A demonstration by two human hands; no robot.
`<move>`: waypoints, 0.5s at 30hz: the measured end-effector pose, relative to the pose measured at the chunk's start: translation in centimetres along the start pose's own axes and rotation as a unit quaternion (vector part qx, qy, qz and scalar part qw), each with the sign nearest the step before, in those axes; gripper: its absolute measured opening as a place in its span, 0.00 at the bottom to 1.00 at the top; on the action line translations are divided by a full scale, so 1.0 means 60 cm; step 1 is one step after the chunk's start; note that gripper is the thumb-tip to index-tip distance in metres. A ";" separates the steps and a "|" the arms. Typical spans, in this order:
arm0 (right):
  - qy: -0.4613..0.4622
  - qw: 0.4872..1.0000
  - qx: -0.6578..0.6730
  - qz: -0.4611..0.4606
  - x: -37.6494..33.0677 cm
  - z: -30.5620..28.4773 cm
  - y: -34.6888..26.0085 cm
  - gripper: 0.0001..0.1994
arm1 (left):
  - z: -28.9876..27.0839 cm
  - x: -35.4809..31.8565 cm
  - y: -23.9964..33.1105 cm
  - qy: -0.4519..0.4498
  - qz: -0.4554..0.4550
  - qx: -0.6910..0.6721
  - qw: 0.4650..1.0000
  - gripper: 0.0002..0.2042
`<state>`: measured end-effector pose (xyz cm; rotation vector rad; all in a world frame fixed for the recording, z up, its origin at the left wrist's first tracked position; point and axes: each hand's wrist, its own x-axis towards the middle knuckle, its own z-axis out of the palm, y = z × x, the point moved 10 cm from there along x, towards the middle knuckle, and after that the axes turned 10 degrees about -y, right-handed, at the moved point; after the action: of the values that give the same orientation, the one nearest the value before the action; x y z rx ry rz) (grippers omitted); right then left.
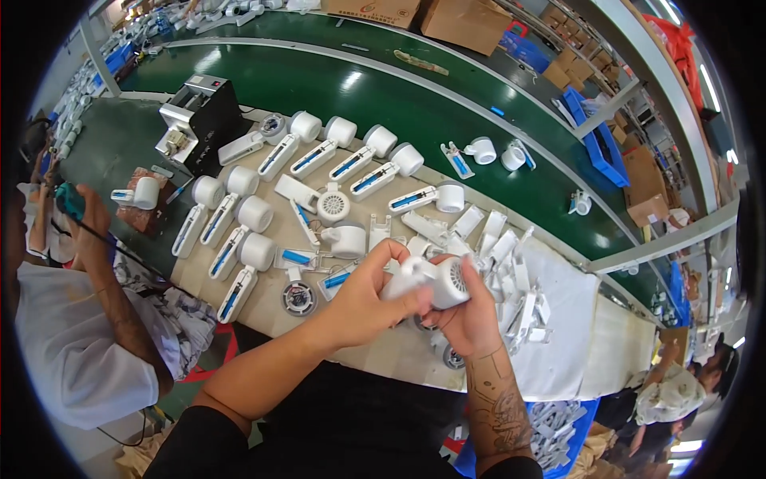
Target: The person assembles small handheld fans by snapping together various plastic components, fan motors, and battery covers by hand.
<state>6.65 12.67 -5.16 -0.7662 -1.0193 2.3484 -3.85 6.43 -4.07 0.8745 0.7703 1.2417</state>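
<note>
A white handheld fan body [435,281] is gripped by both hands — left hand [369,297] closed over its handle, right hand [471,313] wrapped beneath. Similar white units [239,239] are laid in rows on the workbench [399,351] — perhaps unfinished.

Two brown cardboard boxes [423,16] stand far beyond the green belt; more brown cartons [642,180] sit at far right on the racks.

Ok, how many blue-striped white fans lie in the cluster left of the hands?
4: far-left fan, second fan beside it, third fan below that, fourth fan nearest the wearer. None seems hidden. Another white fan is in hand.
</note>
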 end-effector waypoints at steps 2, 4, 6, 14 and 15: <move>0.006 0.994 -0.102 -0.047 -0.008 -0.002 -0.025 0.18 | -0.012 -0.004 -0.010 0.000 0.001 -0.060 0.998 0.15; 0.028 0.959 -0.229 -0.164 -0.023 0.011 -0.077 0.24 | -0.024 -0.009 -0.026 0.067 -0.018 -0.158 0.985 0.14; -0.003 0.946 -0.254 -0.203 -0.034 0.040 -0.112 0.31 | -0.022 -0.016 -0.034 0.080 -0.037 -0.187 0.979 0.11; -0.115 0.924 -0.259 -0.256 -0.046 0.103 -0.159 0.35 | 0.044 -0.008 0.012 0.000 0.000 -0.111 0.994 0.14; -0.115 0.924 -0.260 -0.256 -0.047 0.103 -0.159 0.35 | 0.052 -0.009 0.011 -0.026 -0.016 -0.109 0.994 0.13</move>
<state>6.52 13.74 6.53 -0.3287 -1.7438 1.7517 -1.51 5.54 -2.02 0.7106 0.5911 1.2441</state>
